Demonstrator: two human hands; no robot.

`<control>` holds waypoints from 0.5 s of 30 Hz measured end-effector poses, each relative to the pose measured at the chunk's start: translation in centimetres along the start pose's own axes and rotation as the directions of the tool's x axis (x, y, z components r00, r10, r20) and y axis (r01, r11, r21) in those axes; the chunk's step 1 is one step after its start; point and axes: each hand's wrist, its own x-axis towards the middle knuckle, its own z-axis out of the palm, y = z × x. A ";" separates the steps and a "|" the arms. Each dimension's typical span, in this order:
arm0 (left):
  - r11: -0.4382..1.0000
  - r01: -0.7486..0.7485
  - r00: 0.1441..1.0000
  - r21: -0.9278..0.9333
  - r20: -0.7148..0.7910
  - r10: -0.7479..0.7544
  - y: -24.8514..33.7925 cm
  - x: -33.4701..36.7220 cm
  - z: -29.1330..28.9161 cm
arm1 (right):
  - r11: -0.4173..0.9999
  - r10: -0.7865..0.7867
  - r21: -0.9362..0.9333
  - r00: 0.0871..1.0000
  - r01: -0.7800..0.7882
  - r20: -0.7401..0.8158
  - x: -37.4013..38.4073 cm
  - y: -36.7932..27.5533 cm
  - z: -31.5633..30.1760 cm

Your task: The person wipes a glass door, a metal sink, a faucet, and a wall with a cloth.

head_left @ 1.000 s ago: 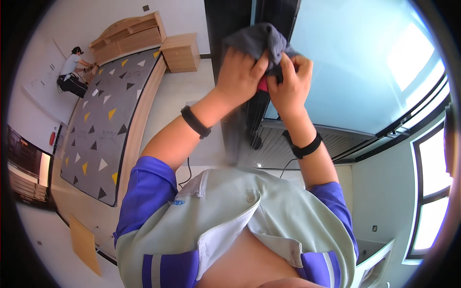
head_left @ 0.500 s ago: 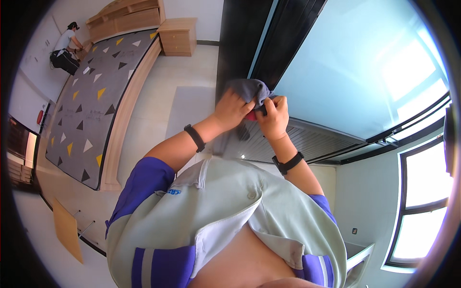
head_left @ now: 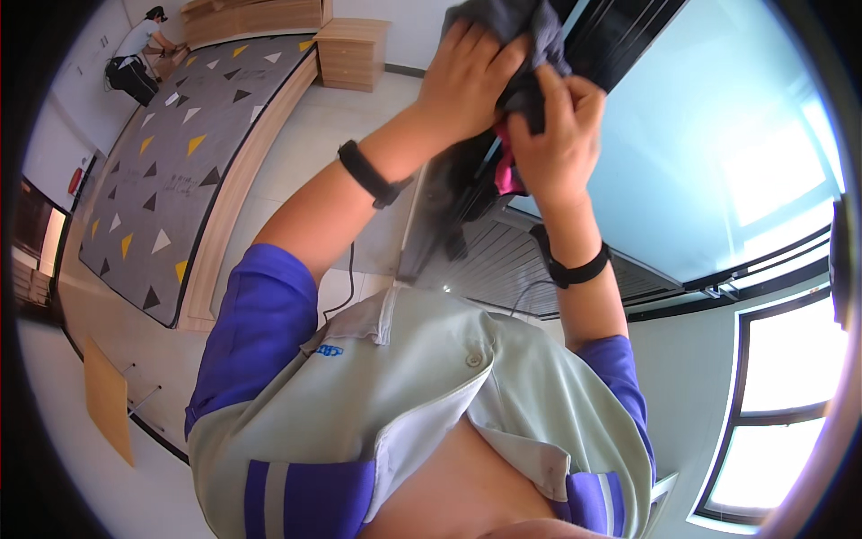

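Note:
Both my arms reach up toward a tall black frame (head_left: 628, 40) beside a pale blue glossy panel (head_left: 718, 126). A dark grey cloth (head_left: 537, 27) is bunched between my hands against the dark surface. Over its left part, my left hand (head_left: 469, 85) is closed with bent fingers gripping the fabric. My right hand (head_left: 564, 144) pinches the cloth's right edge, its fingers curled. Just below, next to my right hand, shows a bright pink piece (head_left: 507, 169) whose kind I cannot make out. The cloth partly hides the frame behind it.
On the left is a bed with a grey patterned mattress (head_left: 171, 171), a wooden nightstand (head_left: 353, 54) beyond it. Another person (head_left: 136, 58) bends at its far side. A ribbed dark panel (head_left: 512, 256) lies below my hands; a window (head_left: 779, 386) is at right.
Both hands have moved up and away from my body with the grey cloth, along the black frame. More of the pink piece shows. My view has shifted slightly.

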 end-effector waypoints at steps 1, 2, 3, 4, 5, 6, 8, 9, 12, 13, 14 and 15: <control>1.000 -0.025 0.997 -0.014 -0.068 0.024 -0.4 0.8 0.1 | 1.000 -0.017 -0.024 0.999 0.015 -0.051 1.2 -0.1 0.0; 0.997 0.078 0.987 0.012 0.141 -0.078 -0.3 0.2 0.1 | 0.999 0.023 -0.029 1.000 -0.024 -0.019 2.0 -0.5 -0.2; 0.997 0.075 0.987 0.014 0.139 -0.076 -0.4 0.2 0.2 | 0.997 0.064 -0.033 0.998 -0.063 0.012 2.3 -1.0 -0.3; 0.998 0.041 0.994 0.039 0.098 -0.045 -0.6 0.2 0.4 | 0.998 0.062 -0.032 0.998 -0.062 0.009 2.1 -1.3 -0.1; 0.998 0.008 0.998 0.064 0.058 -0.012 -0.7 0.2 0.5 | 0.997 0.049 -0.063 0.998 -0.046 0.039 1.7 -1.5 0.3; 0.998 0.002 0.999 0.060 0.054 -0.006 -0.5 -0.1 0.5 | 0.995 0.038 -0.098 0.997 -0.031 0.067 1.2 -1.8 0.4; 0.999 0.027 0.994 0.042 0.102 -0.031 0.2 -1.7 0.4 | 0.984 0.108 -0.153 0.985 -0.087 0.136 -0.4 -2.6 0.7; 0.998 0.022 0.994 0.050 0.101 -0.027 0.3 -3.0 0.1 | 0.985 0.125 -0.140 0.976 -0.101 0.177 -1.2 -3.2 1.0; 0.994 0.104 0.972 0.030 0.207 -0.108 1.4 -6.4 0.2 | 0.979 0.132 -0.187 0.957 -0.084 0.257 -3.8 -3.4 1.8; 0.995 0.100 0.971 0.017 0.216 -0.101 1.8 -7.4 0.0 | 0.977 0.157 -0.184 0.946 -0.107 0.284 -4.7 -3.7 1.9; 0.990 0.134 0.940 0.041 0.312 -0.140 2.3 -8.4 -0.3 | 0.974 0.174 -0.193 0.933 -0.117 0.316 -5.5 -4.0 1.9; 0.984 0.162 0.899 0.071 0.401 -0.177 2.5 -9.4 -0.5 | 0.976 0.187 -0.176 0.917 -0.132 0.352 -6.3 -4.1 2.0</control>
